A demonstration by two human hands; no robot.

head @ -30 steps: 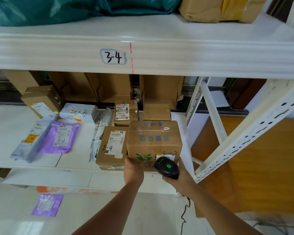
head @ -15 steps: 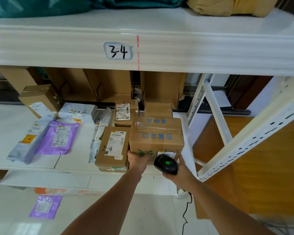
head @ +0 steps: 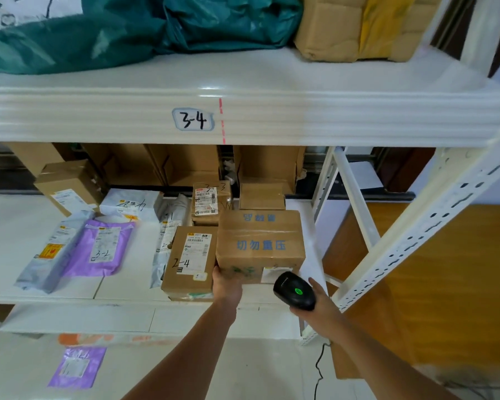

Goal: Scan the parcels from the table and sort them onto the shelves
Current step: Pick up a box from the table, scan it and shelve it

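A brown cardboard box with blue print (head: pixel 260 241) sits on the white middle shelf (head: pixel 70 290), at its right end, next to a smaller box marked 2-4 (head: pixel 189 261). My left hand (head: pixel 227 281) touches the box's near lower-left corner; its fingers are hidden against the box front. My right hand (head: pixel 318 304) grips a black barcode scanner (head: pixel 293 290) with a green light, just in front of the box's white label (head: pixel 274 274).
Several parcels lie on the same shelf: a purple mailer (head: pixel 101 246), grey mailers (head: pixel 52 252), a box marked 3-3 (head: pixel 210 200). The upper shelf edge carries a 3-4 tag (head: pixel 193 119); green bags (head: pixel 127 27) lie above. A slanted white shelf post (head: pixel 433 215) stands right.
The box has slid further back onto the shelf. My right hand with the scanner has drawn slightly away from the box, toward the right.
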